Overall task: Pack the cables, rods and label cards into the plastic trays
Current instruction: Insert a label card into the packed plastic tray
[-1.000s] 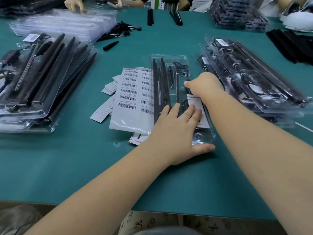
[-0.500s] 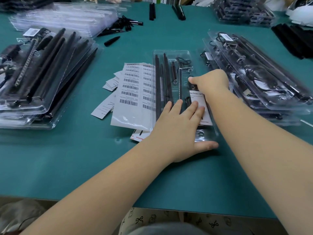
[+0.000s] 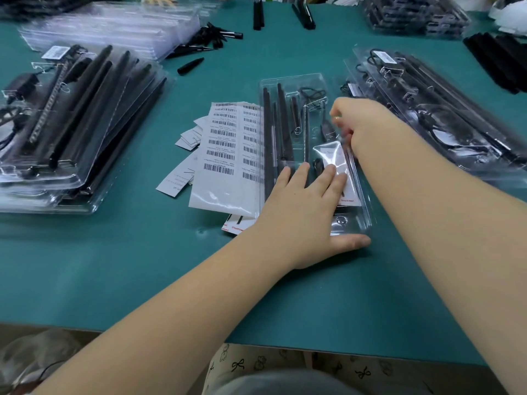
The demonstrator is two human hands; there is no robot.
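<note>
A clear plastic tray (image 3: 293,81) lies at the table's middle. Inside it are several long black rods (image 3: 268,132), a coiled black cable (image 3: 312,94) at the far end and a white label card (image 3: 332,155) under shiny clear plastic. My left hand (image 3: 302,206) lies flat on the tray's near end with its fingers spread and the thumb against the near rim. My right hand (image 3: 362,124) is curled at the tray's right edge beside the card. Its fingertips are blurred and seem to pinch the clear plastic there.
A barcode sheet (image 3: 225,155) and small loose cards (image 3: 189,138) lie left of the tray. Stacks of filled trays stand at the left (image 3: 71,124) and right (image 3: 427,109). Empty trays (image 3: 114,27) and black parts (image 3: 211,35) are at the back. The table's near edge runs under my forearms.
My right hand's fingers have shifted along the tray's right edge, and the clear plastic over the card now bulges and shines. My left hand stays pressed on the tray.
</note>
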